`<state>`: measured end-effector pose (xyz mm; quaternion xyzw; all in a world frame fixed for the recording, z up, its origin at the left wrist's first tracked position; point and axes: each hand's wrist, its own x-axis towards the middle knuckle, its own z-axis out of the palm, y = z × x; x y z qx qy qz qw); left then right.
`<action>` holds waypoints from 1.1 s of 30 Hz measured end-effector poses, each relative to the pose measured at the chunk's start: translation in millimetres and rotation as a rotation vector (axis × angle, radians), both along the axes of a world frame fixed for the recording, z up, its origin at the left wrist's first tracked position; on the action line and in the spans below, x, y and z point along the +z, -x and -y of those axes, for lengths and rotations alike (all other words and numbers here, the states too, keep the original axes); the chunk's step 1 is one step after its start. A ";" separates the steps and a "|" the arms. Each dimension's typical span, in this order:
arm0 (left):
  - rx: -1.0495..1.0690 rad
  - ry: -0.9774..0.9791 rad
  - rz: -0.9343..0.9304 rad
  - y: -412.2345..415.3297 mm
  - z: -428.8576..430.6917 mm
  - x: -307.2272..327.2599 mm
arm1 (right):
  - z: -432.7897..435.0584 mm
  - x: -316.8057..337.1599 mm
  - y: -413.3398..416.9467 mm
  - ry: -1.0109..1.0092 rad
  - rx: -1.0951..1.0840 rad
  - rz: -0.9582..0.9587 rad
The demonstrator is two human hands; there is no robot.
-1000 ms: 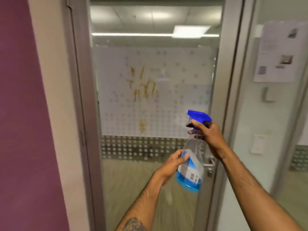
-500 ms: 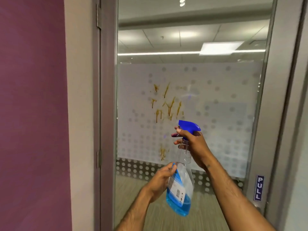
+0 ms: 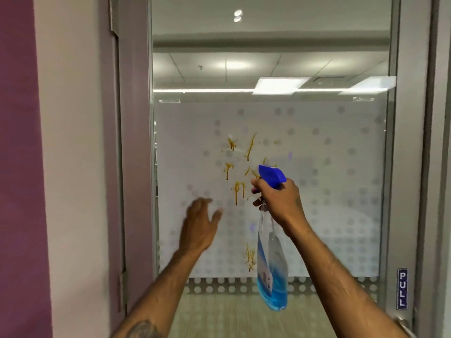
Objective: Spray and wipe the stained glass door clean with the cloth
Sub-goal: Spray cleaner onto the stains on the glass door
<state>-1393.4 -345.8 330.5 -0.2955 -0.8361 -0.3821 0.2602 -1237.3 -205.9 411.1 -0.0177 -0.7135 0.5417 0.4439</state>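
Note:
A glass door (image 3: 329,167) with a frosted dotted film fills the view. Orange-brown stains (image 3: 238,167) run down its middle, and a smaller stain (image 3: 250,258) sits lower down. My right hand (image 3: 278,198) grips the neck of a clear spray bottle (image 3: 272,276) holding blue liquid. Its blue trigger head (image 3: 272,175) points left at the stains, close to the glass. My left hand (image 3: 199,228) is blurred, open and empty, left of the bottle and below the stains. No cloth is in view.
The grey door frame (image 3: 136,167) stands at the left, beside a cream and purple wall (image 3: 22,167). On the right frame a blue PULL sign (image 3: 402,289) sits above the door handle (image 3: 404,325). Carpeted floor shows through the lower glass.
My left hand has let go of the bottle's base and moved left, open. My right hand has raised the bottle toward the stains. The view has moved closer to the door.

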 end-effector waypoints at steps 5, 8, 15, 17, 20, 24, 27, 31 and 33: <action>0.311 0.142 -0.504 72.5 23.0 54.2 | 15.3 19.4 22.3 -0.089 -0.186 -0.028; 0.399 0.180 -0.598 103.5 22.3 73.8 | 18.5 26.4 31.0 -0.128 -0.291 -0.039; 0.479 0.104 -0.700 146.6 8.1 66.3 | 15.6 33.7 39.9 -0.127 -0.394 -0.039; 0.483 0.085 -0.724 150.0 7.6 66.4 | 14.3 31.9 40.2 -0.132 -0.406 -0.046; 0.484 0.062 -0.745 152.9 5.8 64.5 | 11.7 26.1 39.2 -0.182 -0.473 -0.062; 0.488 0.046 -0.756 154.8 5.0 64.3 | 4.2 18.4 32.0 -0.188 -0.514 -0.093; 0.502 0.038 -0.772 158.0 4.0 63.3 | -9.7 13.9 21.7 -0.156 -0.553 -0.092; 0.517 0.026 -0.792 162.6 2.7 61.9 | -26.7 6.9 7.2 -0.092 -0.587 -0.068; 0.517 0.020 -0.803 163.0 2.5 60.9 | -31.9 0.0 1.0 -0.085 -0.606 -0.043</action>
